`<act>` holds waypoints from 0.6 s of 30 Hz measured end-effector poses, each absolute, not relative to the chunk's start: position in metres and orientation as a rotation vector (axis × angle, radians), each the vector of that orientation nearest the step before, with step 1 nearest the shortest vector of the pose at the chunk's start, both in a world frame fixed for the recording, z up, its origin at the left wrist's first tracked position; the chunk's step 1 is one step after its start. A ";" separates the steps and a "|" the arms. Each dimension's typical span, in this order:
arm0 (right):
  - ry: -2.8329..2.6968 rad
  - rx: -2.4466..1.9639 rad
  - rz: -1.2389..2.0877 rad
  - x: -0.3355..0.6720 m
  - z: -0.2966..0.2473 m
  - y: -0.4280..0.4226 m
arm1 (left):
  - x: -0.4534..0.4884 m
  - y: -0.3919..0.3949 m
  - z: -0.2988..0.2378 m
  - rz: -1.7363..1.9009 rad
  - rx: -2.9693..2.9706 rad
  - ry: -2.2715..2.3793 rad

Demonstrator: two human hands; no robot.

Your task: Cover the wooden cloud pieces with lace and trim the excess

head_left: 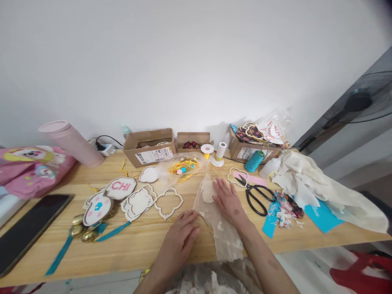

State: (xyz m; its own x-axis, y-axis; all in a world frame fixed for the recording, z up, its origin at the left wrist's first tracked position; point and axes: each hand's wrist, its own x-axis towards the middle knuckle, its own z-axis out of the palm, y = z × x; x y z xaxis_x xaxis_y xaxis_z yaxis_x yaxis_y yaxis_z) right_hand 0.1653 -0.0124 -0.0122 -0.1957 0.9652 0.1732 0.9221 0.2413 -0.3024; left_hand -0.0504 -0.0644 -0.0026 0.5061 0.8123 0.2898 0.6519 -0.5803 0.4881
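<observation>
1. Head view: right hand (pixel 228 201) lies flat and open on the lace cloth (pixel 226 241).
2. Left hand (pixel 181 236) lies flat and open at the cloth's edge.
3. Cloth sits on the table (pixel 137 245), near black scissors (pixel 256 195).

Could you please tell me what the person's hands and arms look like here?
The left hand and right hand are bare: no gloves, rings or watch show. The forearms are uncovered to the picture's edge, with no sleeves in view.
</observation>
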 end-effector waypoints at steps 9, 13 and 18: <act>-1.567 -1.644 0.208 0.178 -0.002 -0.015 | -0.041 -0.050 -0.008 0.864 2.363 1.149; -1.536 -1.656 0.235 0.179 0.000 -0.013 | -0.027 -0.047 -0.008 0.785 2.451 1.065; -1.503 -1.610 0.237 0.180 -0.004 -0.013 | -0.011 -0.043 -0.010 0.562 2.695 0.928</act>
State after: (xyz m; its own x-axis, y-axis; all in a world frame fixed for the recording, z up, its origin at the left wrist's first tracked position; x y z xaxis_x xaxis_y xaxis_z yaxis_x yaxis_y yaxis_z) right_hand 0.1800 -0.0132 -0.0036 0.2446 0.8749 0.4179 0.7035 0.1365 -0.6975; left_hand -0.0114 -0.0429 -0.0104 0.7249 0.6296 0.2793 0.5390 -0.7710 0.3392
